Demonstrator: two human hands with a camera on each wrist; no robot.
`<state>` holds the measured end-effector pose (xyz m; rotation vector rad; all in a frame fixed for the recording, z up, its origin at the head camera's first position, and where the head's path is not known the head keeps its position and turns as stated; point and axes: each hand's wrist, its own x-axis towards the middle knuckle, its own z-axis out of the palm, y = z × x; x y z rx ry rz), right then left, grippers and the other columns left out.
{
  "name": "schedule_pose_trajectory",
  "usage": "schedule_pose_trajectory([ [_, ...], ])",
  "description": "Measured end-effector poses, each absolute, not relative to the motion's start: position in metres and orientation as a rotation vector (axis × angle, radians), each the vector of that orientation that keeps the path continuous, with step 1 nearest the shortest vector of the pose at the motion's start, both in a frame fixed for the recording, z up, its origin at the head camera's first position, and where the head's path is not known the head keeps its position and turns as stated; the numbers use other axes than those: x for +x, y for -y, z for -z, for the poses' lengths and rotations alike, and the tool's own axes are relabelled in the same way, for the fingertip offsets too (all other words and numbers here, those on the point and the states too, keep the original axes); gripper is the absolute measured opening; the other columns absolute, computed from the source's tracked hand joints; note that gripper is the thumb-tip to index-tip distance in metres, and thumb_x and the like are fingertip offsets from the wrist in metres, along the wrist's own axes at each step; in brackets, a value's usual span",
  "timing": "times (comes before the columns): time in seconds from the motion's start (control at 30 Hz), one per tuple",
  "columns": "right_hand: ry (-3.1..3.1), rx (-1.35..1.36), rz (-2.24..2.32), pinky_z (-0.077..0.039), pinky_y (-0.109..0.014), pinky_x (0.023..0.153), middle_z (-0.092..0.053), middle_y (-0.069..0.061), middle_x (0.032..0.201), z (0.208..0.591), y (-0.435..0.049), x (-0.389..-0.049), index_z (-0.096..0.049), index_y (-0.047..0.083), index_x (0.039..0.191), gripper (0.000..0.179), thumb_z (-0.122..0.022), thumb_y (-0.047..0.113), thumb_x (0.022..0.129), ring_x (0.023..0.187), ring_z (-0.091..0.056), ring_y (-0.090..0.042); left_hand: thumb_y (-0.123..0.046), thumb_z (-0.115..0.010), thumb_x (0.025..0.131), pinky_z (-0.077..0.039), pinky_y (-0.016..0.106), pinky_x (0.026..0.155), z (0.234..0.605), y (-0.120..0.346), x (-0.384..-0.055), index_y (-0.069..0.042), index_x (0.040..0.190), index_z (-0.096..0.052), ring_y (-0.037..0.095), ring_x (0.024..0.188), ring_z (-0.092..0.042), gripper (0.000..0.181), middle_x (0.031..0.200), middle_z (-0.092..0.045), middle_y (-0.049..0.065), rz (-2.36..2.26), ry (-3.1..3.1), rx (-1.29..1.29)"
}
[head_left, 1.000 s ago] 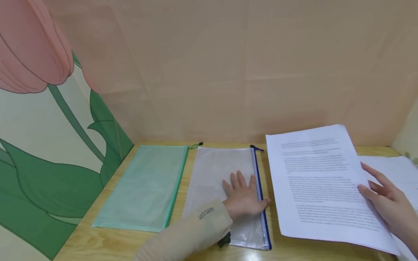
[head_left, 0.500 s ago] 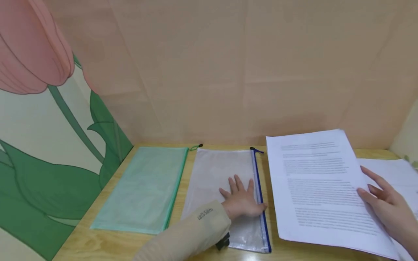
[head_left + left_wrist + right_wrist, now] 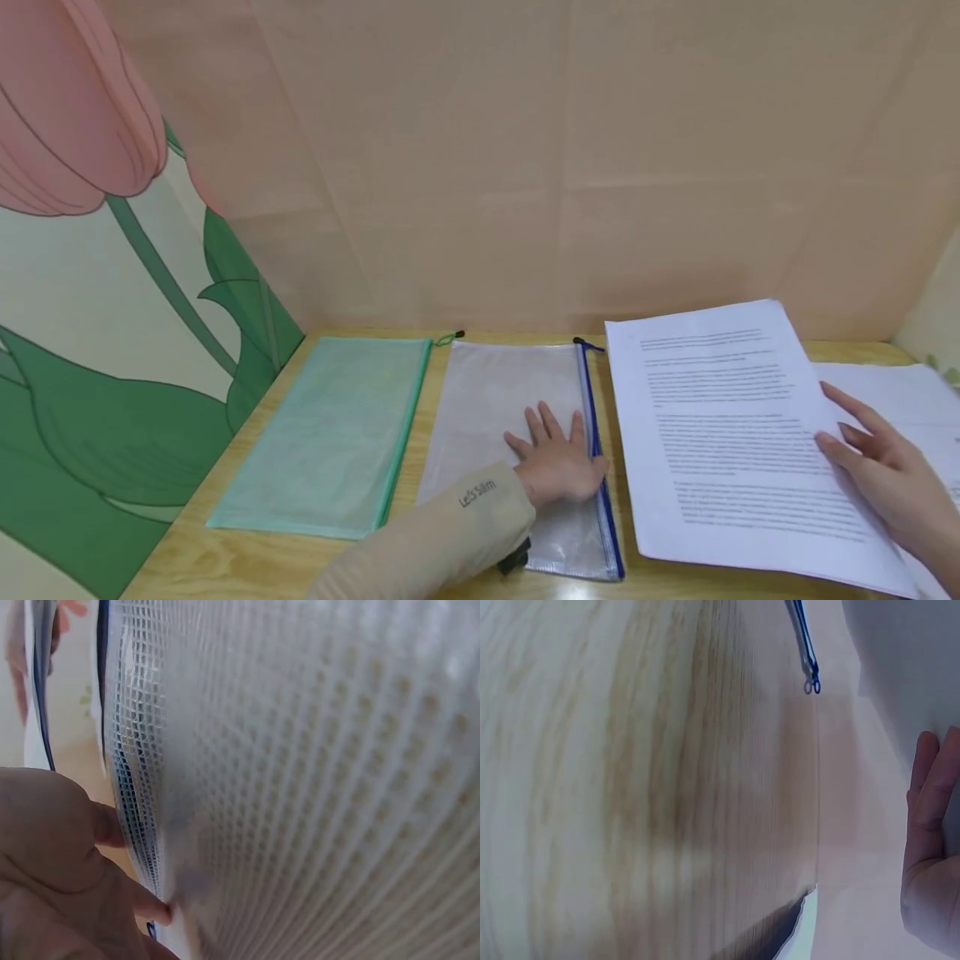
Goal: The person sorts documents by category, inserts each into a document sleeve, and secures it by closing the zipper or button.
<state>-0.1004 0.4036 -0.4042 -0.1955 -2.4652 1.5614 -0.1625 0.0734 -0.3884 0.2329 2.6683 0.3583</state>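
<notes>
My left hand (image 3: 561, 468) lies with spread fingers on a clear mesh zipper pouch (image 3: 487, 392) with a blue zipper edge. Its thumb reaches over the blue zipper (image 3: 613, 533). The left wrist view has the hand (image 3: 60, 877) beside the pouch's grid mesh (image 3: 315, 750). On the right side of the head view, my right hand (image 3: 888, 467) holds printed paper (image 3: 720, 400) by its right edge, thumb in front. That paper is tilted and raised above the table. In the right wrist view, some fingers (image 3: 928, 802) lie against the paper's back (image 3: 907, 667).
A green zipper pouch (image 3: 337, 433) lies flat at the left of the wooden table (image 3: 232, 558). More white paper (image 3: 885, 383) lies at the right, partly behind my right hand. A beige wall covering (image 3: 450, 167) stands behind, beside a tulip mural (image 3: 82, 100) on the left.
The printed paper has come slightly down and left with my right hand. My left hand's thumb has drawn in a little; the hand stays on the clear pouch.
</notes>
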Motion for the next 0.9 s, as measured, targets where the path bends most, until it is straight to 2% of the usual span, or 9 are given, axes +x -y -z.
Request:
schedule_pose_trajectory([
  [0.23,2.437,-0.176,-1.647,-0.045,-0.015,0.055,-0.059,0.034,0.089,0.405,-0.403,-0.101,-0.029,0.041,0.149,0.066,-0.054,0.008,0.097,0.068,-0.06,0.004,-0.052,-0.043,0.096,-0.017,0.067,0.111,0.39,-0.085,-0.167,-0.035,0.152,-0.024,0.039,0.147,-0.008,0.061,0.16,-0.01,0.018,-0.32,-2.743,0.158],
  [0.33,2.44,-0.167,-1.658,-0.047,-0.017,0.054,-0.059,0.034,0.089,0.406,-0.402,-0.102,-0.029,0.041,0.149,0.066,-0.054,0.008,0.097,0.067,-0.061,0.002,-0.042,-0.037,0.101,-0.02,0.064,0.112,0.392,-0.086,-0.169,-0.029,0.151,-0.03,0.041,0.145,-0.015,0.052,0.158,-0.017,0.021,-0.338,-2.792,0.151],
  [0.4,2.446,-0.18,-1.643,-0.046,-0.016,0.054,-0.059,0.034,0.089,0.407,-0.401,-0.102,-0.029,0.041,0.149,0.066,-0.054,0.009,0.097,0.067,-0.061,0.003,-0.037,-0.036,0.102,-0.026,0.061,0.111,0.393,-0.085,-0.171,-0.025,0.146,-0.041,0.042,0.142,-0.025,0.046,0.154,-0.027,0.022,-0.344,-2.857,0.168],
  [0.47,2.455,-0.199,-1.628,-0.045,-0.016,0.054,-0.058,0.034,0.087,0.406,-0.4,-0.104,-0.028,0.042,0.149,0.066,-0.055,0.01,0.097,0.066,-0.06,0.003,-0.036,-0.041,0.101,-0.033,0.058,0.108,0.395,-0.082,-0.174,-0.018,0.134,-0.057,0.042,0.137,-0.037,0.041,0.146,-0.042,0.022,-0.375,-2.943,0.2],
  [0.53,2.453,-0.217,-1.632,-0.045,-0.016,0.054,-0.058,0.034,0.086,0.404,-0.399,-0.105,-0.028,0.042,0.148,0.066,-0.055,0.011,0.097,0.066,-0.06,0.003,-0.034,-0.049,0.098,-0.04,0.056,0.103,0.398,-0.077,-0.175,-0.014,0.113,-0.07,0.04,0.128,-0.048,0.032,0.133,-0.057,0.02,-0.425,-3.032,0.251],
  [0.6,2.448,-0.235,-1.639,-0.045,-0.016,0.054,-0.058,0.034,0.085,0.402,-0.398,-0.107,-0.028,0.043,0.148,0.066,-0.055,0.011,0.097,0.065,-0.06,0.003,-0.03,-0.055,0.095,-0.042,0.056,0.1,0.4,-0.072,-0.176,-0.011,0.097,-0.073,0.039,0.122,-0.054,0.026,0.122,-0.065,0.016,-0.557,-3.086,0.3],
  [0.67,2.452,-0.25,-1.623,-0.044,-0.014,0.055,-0.057,0.035,0.084,0.399,-0.396,-0.108,-0.027,0.043,0.148,0.066,-0.054,0.011,0.097,0.066,-0.058,0.005,-0.025,-0.055,0.094,-0.042,0.056,0.099,0.404,-0.068,-0.175,-0.011,0.087,-0.073,0.038,0.116,-0.058,0.024,0.112,-0.07,0.013,-0.698,-3.113,0.366],
  [0.8,2.474,-0.317,-1.586,-0.041,-0.01,0.057,-0.051,0.038,0.084,0.397,-0.389,-0.11,-0.024,0.042,0.149,0.066,-0.051,0.011,0.098,0.068,-0.053,0.009,-0.018,-0.054,0.094,-0.032,0.061,0.107,0.412,-0.062,-0.17,-0.009,0.096,-0.075,0.036,0.122,-0.056,0.023,0.111,-0.071,0.009,-1.087,-3.051,0.391],
  [0.9,2.472,-0.336,-1.607,-0.042,-0.011,0.057,-0.05,0.039,0.085,0.397,-0.384,-0.11,-0.022,0.041,0.15,0.066,-0.05,0.011,0.099,0.069,-0.054,0.01,-0.015,-0.056,0.092,-0.024,0.057,0.113,0.417,-0.059,-0.166,-0.005,0.106,-0.072,0.035,0.127,-0.051,0.023,0.111,-0.071,0.009,-1.437,-2.926,0.291],
])
